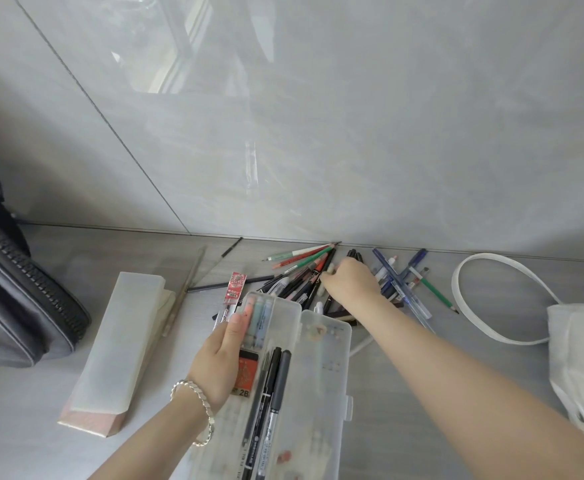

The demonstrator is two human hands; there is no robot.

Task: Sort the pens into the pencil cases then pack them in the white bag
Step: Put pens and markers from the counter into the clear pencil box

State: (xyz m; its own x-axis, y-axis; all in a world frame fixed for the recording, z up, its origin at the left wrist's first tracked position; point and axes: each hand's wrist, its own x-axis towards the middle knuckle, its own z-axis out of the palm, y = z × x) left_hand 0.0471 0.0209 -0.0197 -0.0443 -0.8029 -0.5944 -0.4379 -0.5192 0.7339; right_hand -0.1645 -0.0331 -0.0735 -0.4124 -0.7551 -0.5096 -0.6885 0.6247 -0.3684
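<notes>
Your right hand is on the loose heap of mixed pens and pencils by the far wall, fingers curled in; whether they pinch one, you cannot tell. Most lie near-to-far. Your left hand grips the clear plastic pencil case, just nearer.

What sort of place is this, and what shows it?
Probably a study desk against a tiled wall, with loose pens, a clear pencil case and a white bag.
</notes>
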